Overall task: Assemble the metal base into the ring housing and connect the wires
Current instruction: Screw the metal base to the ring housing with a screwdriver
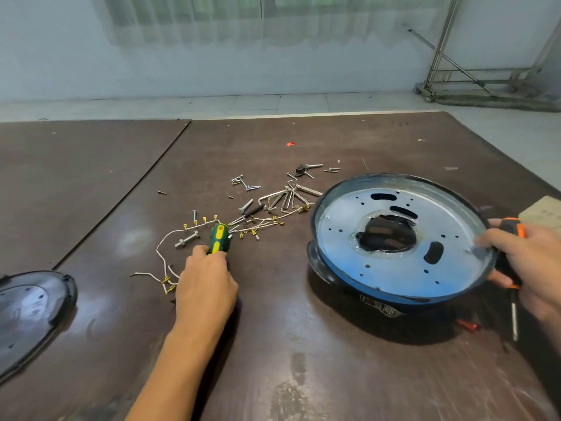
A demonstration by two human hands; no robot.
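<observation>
Trouble is brewing at the right of the table [303,375], where the metal base [343,238] seems to be sitting askew in the blue ring housing [349,281]. The right hand [528,268] is clutching an orange-and-black screwdriver [507,256] while its fingertips are pressing the base's rim; so divided a grip is risking a slip. At the left, the left hand [206,284] is closing round a green-and-yellow screwdriver [219,238] lying among the wires [165,280]; dragging it is likely to snag terminals and scatter the loose bolts [186,240].
</observation>
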